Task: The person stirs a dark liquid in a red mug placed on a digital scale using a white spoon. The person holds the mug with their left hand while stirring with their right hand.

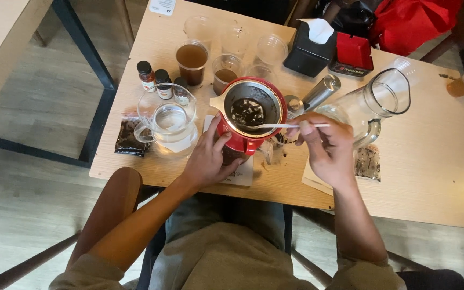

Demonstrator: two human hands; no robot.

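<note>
— Now, item one?
— Red cup (pixel 236 140) with metal strainer (pixel 253 107), table centre, beside glass pitcher (pixel 170 121). Left hand (pixel 208 161) wraps its base, fingers closed around it.
— Item two?
— White spoon (pixel 283 125), pinched in right hand (pixel 326 147), bowl over the dark dregs. Stirring step, seemingly; next calls for a steady cup. Wrists bent inward.

surface: light wooden table (pixel 430 177), fills centre and right of frame | on it: glass pitcher (pixel 170 121) centre left; dark sachet (pixel 129 137) left edge; black tissue box (pixel 310 51) top; plastic cups (pixel 191 62) upper centre; large glass jug (pixel 374 104) right
</note>
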